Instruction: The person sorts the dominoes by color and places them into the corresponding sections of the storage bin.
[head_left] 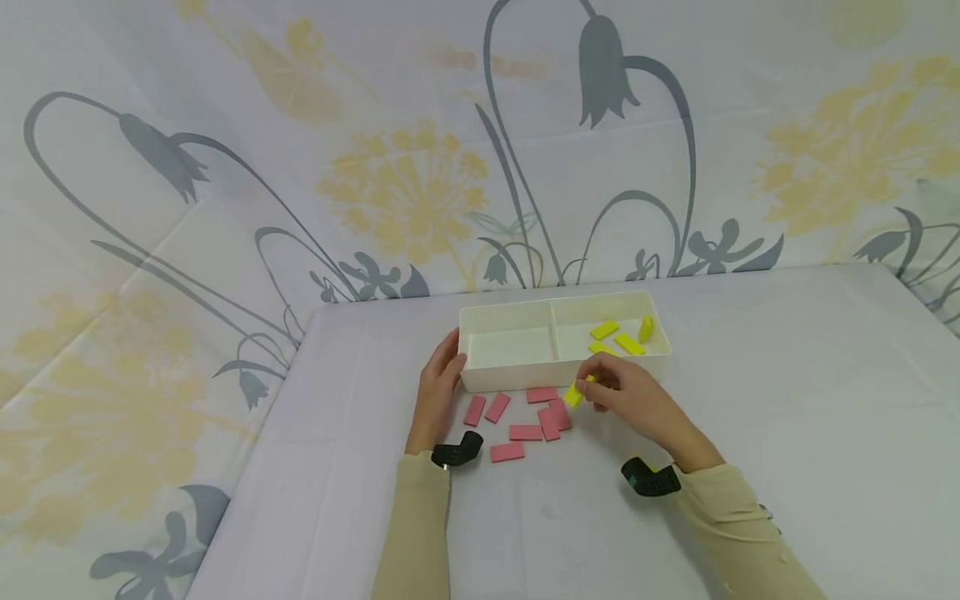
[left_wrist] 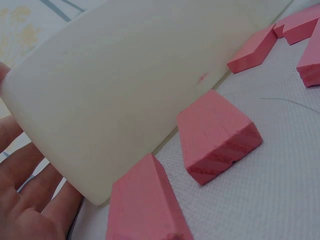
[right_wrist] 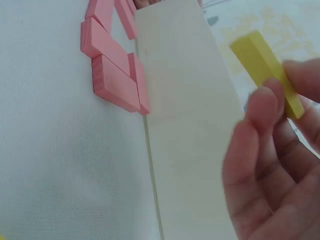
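right hand (head_left: 630, 396) grip pinches flat yellow block (head_left: 573, 394) | left hand (head_left: 442, 375) fingers straight on smooth tray (head_left: 480, 379)

Left hand (left_wrist: 22, 200) cut off by frame edge.

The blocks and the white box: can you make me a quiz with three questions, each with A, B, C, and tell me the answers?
1. Where do the yellow blocks lie?
A. the tray's right compartment
B. the left compartment
C. on the floor

2. What colour are the blocks on the table before the tray?
A. blue
B. pink
C. green

3. What is the right hand doing?
A. lying flat
B. pinching a yellow block
C. holding a cup

Answers: 1 A, the head view shows them right of the divider. 2 B, all are pink. 3 B, fingers pinch the yellow block, as the right wrist view shows too.
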